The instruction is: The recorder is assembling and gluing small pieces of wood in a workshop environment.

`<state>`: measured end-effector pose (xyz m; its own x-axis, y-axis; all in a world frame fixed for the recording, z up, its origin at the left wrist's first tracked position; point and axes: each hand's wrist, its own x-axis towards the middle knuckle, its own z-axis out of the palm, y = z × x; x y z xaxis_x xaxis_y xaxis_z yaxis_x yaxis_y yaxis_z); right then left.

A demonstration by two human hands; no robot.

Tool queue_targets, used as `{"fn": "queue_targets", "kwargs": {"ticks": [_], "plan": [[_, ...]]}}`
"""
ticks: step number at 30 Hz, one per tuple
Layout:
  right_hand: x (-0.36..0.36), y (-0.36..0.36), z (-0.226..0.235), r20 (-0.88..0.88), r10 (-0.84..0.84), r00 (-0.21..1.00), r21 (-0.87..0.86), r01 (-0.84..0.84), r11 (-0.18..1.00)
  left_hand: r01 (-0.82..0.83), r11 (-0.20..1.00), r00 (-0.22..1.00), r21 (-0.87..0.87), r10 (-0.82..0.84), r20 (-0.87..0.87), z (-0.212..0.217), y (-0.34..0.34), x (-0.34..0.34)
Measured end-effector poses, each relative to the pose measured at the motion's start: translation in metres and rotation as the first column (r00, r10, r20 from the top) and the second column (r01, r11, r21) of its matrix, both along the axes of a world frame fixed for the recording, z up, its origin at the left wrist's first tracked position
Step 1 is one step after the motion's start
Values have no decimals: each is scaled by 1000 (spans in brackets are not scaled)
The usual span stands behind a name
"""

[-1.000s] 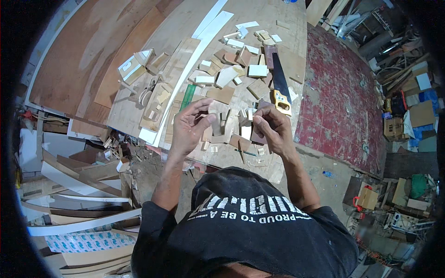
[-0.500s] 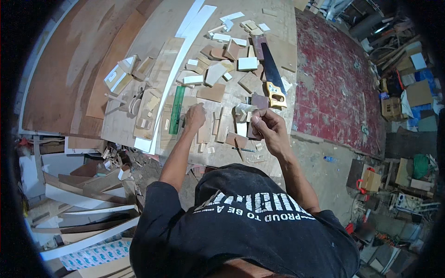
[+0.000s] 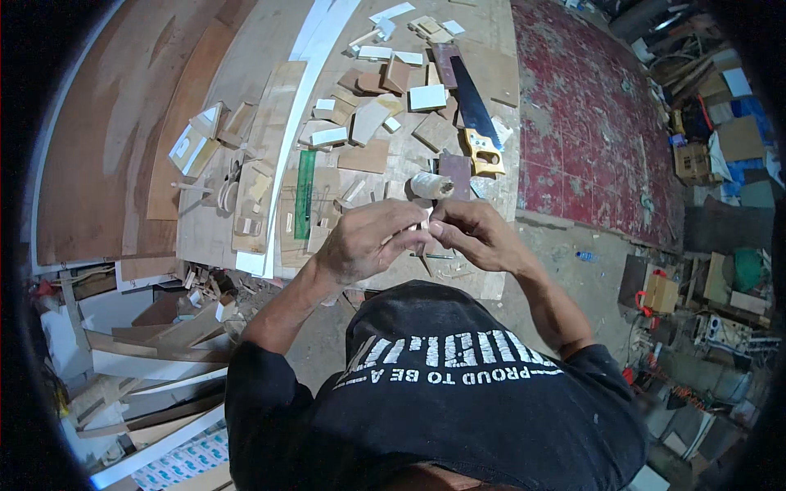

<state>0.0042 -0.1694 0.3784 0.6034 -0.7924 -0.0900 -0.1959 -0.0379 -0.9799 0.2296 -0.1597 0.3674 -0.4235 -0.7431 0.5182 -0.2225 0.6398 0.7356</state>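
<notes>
Over the near part of the workbench, my left hand [image 3: 367, 239] and my right hand [image 3: 476, 235] meet fingertip to fingertip. Both pinch a small pale piece of wood [image 3: 425, 225], mostly hidden by the fingers. Just beyond them lies a whitish bottle [image 3: 431, 186] with a stained end. A green ruler [image 3: 305, 195] rests left of my left hand. Farther off to the right is a handsaw [image 3: 475, 114] with a dark blade and yellowish handle. Below my fingers, a pen [image 3: 441, 257] is partly covered.
Wood and white-faced offcuts [image 3: 373, 120] are scattered over the workbench [image 3: 483, 33]. Long white strips [image 3: 300, 135] run along its left side, near wooden boards [image 3: 102, 123]. Scrap boards [image 3: 155, 360] pile up at lower left; a red tiled surface [image 3: 589, 131] lies right.
My left hand has left the bench top near the ruler and moved right to meet my right hand. My right hand, holding the small piece of wood, has come slightly left and nearer.
</notes>
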Motion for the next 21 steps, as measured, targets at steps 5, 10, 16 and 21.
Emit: {"fn": "queue_targets", "kwargs": {"ticks": [5, 10, 16, 21], "plan": [[-10, 7, 27, -62, 240, 969, 7, -240, 971, 192, 981, 979, 0, -192, 72, 26, 15, 6], [-17, 25, 41, 4, 367, 930, -24, -367, 930, 373, 884, 922, 282, -387, -8, 52, 25, 0], [-23, 34, 47, 27, 260, 965, -169, -252, 953, 313, 892, 950, 327, -290, -118, 50, 33, -9], [-27, 36, 38, 55, 235, 970, -147, -225, 963, 370, 725, 929, 581, -298, -219, 48, 36, -12]]}}
